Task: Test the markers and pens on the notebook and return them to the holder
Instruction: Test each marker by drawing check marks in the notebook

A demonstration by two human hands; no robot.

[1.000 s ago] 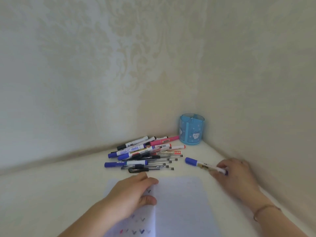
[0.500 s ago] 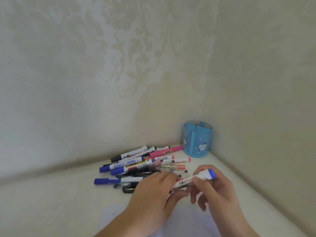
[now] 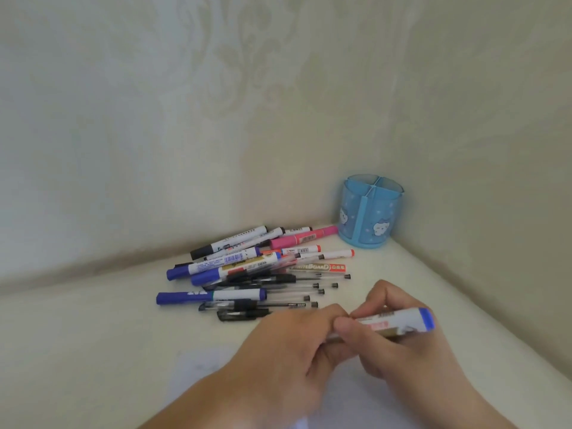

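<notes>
Grip: left hand [image 3: 297,345] pinches hidden cap end, right hand [image 3: 399,342] wraps marker [image 3: 399,323] barrel.
Risk: sudden cap release, ink streaking notebook [image 3: 201,366].

A home corner: patterned wallpaper [image 3: 216,88], cartoon pen holder [image 3: 370,212].

My left hand [image 3: 288,345] and right hand [image 3: 393,345] are bare, with no rings or gloves. Both forearms are uncovered as far as they show; no sleeve reaches them. My fingernails look short and unpainted.
</notes>
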